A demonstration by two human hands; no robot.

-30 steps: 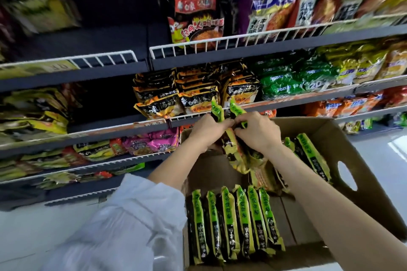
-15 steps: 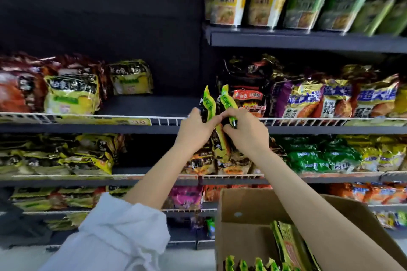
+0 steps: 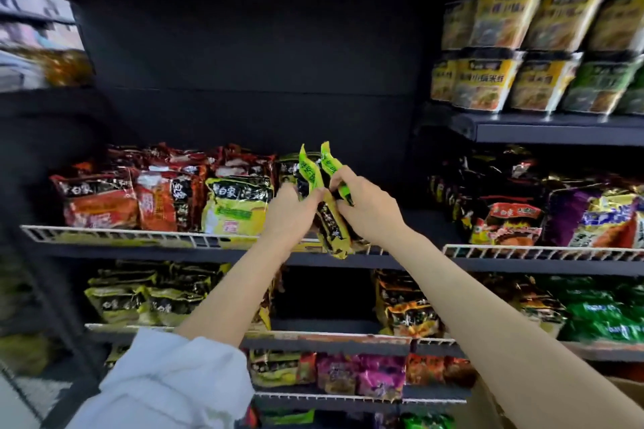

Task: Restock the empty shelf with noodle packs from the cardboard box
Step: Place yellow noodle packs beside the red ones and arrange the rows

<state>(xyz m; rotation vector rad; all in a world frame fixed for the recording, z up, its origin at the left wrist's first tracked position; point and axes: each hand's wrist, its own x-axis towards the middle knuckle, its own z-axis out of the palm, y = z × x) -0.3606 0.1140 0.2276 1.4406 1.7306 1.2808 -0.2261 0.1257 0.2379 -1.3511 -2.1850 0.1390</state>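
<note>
Noodle packs (image 3: 327, 205), green-topped: gripped between left hand (image 3: 291, 211) and right hand (image 3: 369, 209), raised before shelf (image 3: 400, 219) gap; not yet placed, restocking judged unfinished

Dark shelf (image 3: 400, 219) bears red and yellow noodle packs (image 3: 167, 198).

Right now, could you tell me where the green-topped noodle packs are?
The noodle packs sit mid-frame in the head view, gripped between the left hand and right hand, above the wire shelf rail, right of the yellow pack.
</note>
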